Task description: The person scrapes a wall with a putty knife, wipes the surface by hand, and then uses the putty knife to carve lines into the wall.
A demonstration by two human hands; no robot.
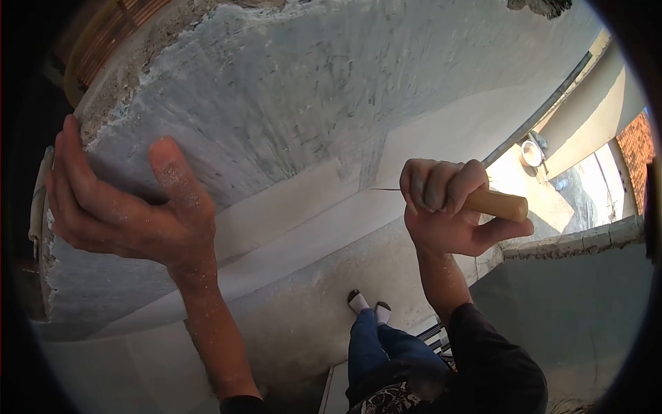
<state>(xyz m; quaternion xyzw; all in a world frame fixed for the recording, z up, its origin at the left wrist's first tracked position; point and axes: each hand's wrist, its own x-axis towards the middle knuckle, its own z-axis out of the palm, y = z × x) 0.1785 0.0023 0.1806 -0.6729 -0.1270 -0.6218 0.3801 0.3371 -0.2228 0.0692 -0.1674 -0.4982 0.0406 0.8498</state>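
A grey plastered wall (296, 90) with streaky scrape marks and pale smoother patches fills the upper view. At its broken, crumbly left edge is my left hand (131, 200), dusted with white specks, thumb apart from the fingers and nothing held. My right hand (445, 203) is wrapped round a scraper (498, 205) with a light wooden handle. Its thin blade, seen edge-on, points left toward the wall's lower part. The handle's butt sticks out to the right of my fist, and the thumb extends below it.
Below are my feet (369, 307) on a concrete floor (296, 324). A rough-edged low wall (579, 238) runs along the right. Beyond an opening, a white bucket (532, 153) stands in sunlight. Wooden slats (114, 38) show at the upper left.
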